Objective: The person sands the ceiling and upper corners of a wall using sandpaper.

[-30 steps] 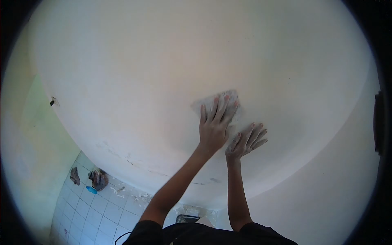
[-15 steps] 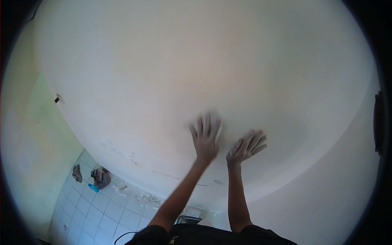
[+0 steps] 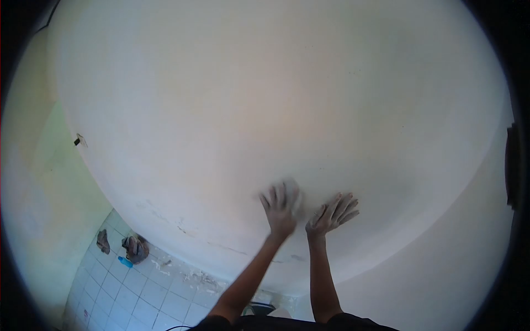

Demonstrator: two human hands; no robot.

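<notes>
A broad pale wall [image 3: 232,110] fills most of the view. My left hand [image 3: 281,211] lies against it near the centre, fingers spread and a little blurred, with whitish dust on the skin. Just to its right, my right hand [image 3: 331,214] rests on the wall with its fingers stretched up and to the right, also coated in dust. No object shows in the right hand. Whether something thin lies under the left palm is hidden. Faint cracks [image 3: 226,247] run along the wall below and left of my hands.
On the tiled floor [image 3: 132,281] at lower left lie a dark bag-like bundle [image 3: 136,250], a brown crumpled cloth [image 3: 103,241] and a blue bottle [image 3: 125,262]. White debris [image 3: 201,277] lies along the wall's foot. A dark object [image 3: 259,309] sits near my body.
Both hands appear lower in the view, along with the wall marks, as the camera has tilted slightly upward. The left hand stays spread and blurred; the right keeps its pose.
</notes>
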